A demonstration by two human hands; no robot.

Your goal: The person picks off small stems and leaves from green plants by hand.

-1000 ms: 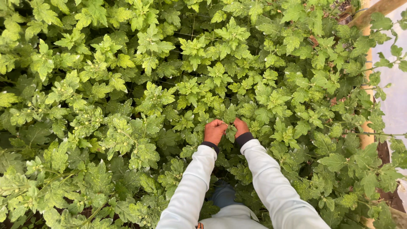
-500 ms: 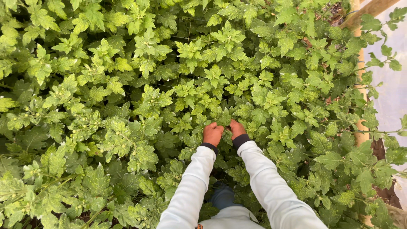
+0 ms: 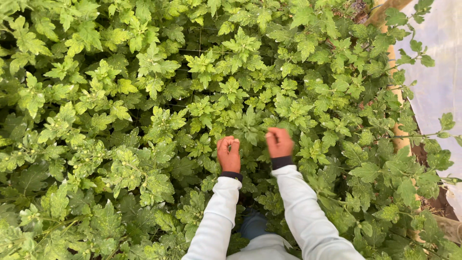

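Along the left of the frame the bed is a thick mat of leafy green plants (image 3: 96, 144) with lobed, toothed leaves, some of them speckled yellow, and small round green buds (image 3: 91, 156) showing at the left middle.

Just left of centre, my left hand (image 3: 229, 154) is down among the leaves. Its fingers are curled in toward the palm, and I see only the back of it, so I cannot tell whether anything is pinched inside. A dark cuff (image 3: 232, 175) sits at the wrist and a pale sleeve (image 3: 214, 219) runs down to the bottom edge.

Between my hands, at the centre of the frame, stands one upright shoot tip (image 3: 250, 126) with darker, pointed leaves. It is just beside both sets of knuckles, and I cannot tell if either hand touches it.

Just right of it, my right hand (image 3: 278, 142) is a little higher in the frame and blurred. It is also closed into a loose fist; what it holds, if anything, is hidden.

Farther right, a pale wooden stake (image 3: 394, 91) runs down the bed's edge from the upper right. Beyond it lies white sheeting (image 3: 440, 82), with bare brown soil (image 3: 435, 204) at the lower right.
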